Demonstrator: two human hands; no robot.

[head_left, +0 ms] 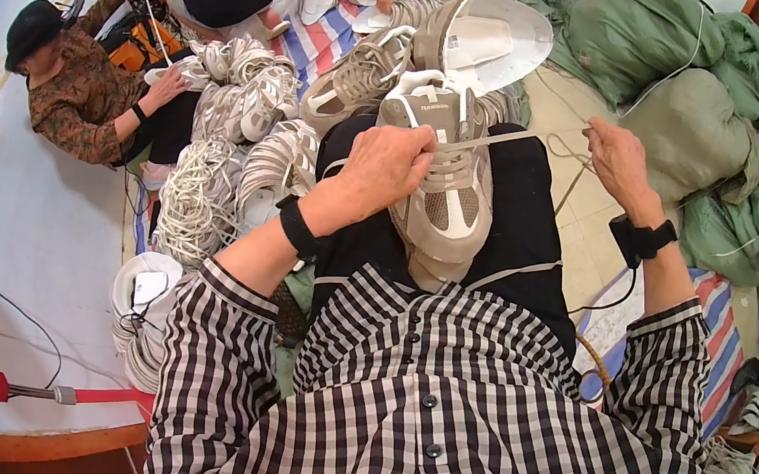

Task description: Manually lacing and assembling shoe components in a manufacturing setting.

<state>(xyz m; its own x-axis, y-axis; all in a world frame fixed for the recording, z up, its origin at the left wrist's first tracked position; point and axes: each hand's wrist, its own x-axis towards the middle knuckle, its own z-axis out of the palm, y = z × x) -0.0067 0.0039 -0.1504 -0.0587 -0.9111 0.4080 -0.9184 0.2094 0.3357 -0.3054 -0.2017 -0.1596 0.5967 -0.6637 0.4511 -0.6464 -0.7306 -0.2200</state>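
A beige and white sneaker (pixel 445 213) rests on my lap with its toe toward me. A flat pale shoelace (pixel 503 138) runs from its upper out to the right. Over the left side of the laces is my left hand (pixel 378 174), its fingers curled closed at the lacing; the lace in its grip is partly hidden. My right hand (pixel 618 166) is raised to the right of the shoe, thumb and fingers pinched on the lace, which hangs in a thin loop below. A second beige sneaker (pixel 351 80) and an upturned one with a pale sole (pixel 500 43) lie just beyond.
Bundles of shoe parts (pixel 248 92) and a heap of white laces (pixel 199 195) lie to the left. Large green sacks (pixel 638 39) stand at the far right. A person in a patterned jacket (pixel 84 99) works at the left; others sit farther back. A cable runs from my right wristband (pixel 643 238).
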